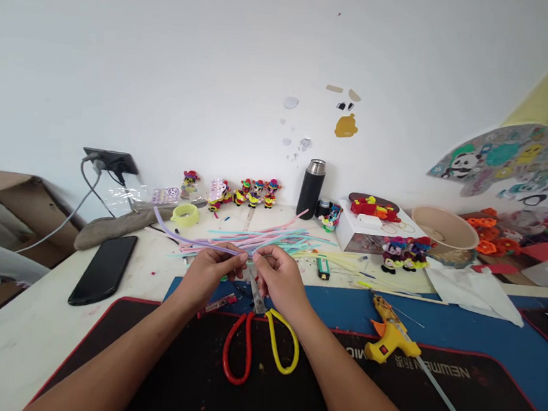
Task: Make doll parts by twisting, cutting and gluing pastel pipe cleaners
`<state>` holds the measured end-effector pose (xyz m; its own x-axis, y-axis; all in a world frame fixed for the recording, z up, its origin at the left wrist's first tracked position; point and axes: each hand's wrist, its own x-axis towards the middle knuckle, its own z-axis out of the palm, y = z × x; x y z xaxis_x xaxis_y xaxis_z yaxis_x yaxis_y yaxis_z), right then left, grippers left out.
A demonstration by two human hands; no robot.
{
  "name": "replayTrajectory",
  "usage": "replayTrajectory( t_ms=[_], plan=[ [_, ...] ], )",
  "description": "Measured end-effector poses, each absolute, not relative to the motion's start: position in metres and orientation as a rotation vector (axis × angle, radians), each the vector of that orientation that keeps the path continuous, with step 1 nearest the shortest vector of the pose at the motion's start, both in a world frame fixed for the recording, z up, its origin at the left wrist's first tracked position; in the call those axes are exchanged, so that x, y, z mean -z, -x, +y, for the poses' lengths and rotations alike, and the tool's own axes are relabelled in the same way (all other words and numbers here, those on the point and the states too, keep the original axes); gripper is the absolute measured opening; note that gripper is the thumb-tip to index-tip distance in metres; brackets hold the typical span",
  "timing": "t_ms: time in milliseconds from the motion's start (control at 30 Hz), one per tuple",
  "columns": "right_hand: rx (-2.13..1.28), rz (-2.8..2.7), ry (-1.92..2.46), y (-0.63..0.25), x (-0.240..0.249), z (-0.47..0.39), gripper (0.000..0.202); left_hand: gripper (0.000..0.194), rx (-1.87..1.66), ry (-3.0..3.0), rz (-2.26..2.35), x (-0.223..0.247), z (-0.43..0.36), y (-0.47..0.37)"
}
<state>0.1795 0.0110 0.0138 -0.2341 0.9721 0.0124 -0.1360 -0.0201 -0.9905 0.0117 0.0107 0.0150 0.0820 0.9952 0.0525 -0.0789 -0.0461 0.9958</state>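
Note:
My left hand pinches a thin purple pipe cleaner between thumb and fingertips. The long end of it curves out to the left and upward. My right hand has its thumb and fingers closed at the other end of the same pipe cleaner, close beside my left fingertips. Beneath both hands lie scissors with one red and one yellow handle, their blades pointing away and partly covered. Just beyond my fingers is a loose pile of pink, blue and purple pipe cleaners.
A yellow glue gun with a long glue stick rests on the black mat at right. A phone and a tape roll are at left. Several small figures, a black flask and a white box line the wall.

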Motion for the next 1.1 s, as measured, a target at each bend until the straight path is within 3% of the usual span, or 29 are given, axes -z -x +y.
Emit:
replayTrajectory(
  t_ms=[300, 633, 800, 1100],
  plan=[
    [-1.398, -1.393, 1.036, -0.181, -0.013, 0.01, 0.016, 0.026, -1.146, -1.307, 1.129, -0.02, 0.013, -0.006],
    [-0.851, -1.899, 1.24, -0.185, -0.02, 0.006, 0.004, 0.027, -0.934, -1.801, 1.366, -0.037, 0.013, 0.006],
    [-0.965, -1.774, 1.211, -0.183, -0.015, 0.008, 0.007, 0.038, -1.005, -1.51, 1.328, -0.029, 0.014, 0.003],
    [-1.344, -1.424, 1.029, -0.181, -0.011, 0.01, 0.021, 0.033, -1.095, -1.279, 1.133, -0.024, 0.011, -0.004]
  ],
)
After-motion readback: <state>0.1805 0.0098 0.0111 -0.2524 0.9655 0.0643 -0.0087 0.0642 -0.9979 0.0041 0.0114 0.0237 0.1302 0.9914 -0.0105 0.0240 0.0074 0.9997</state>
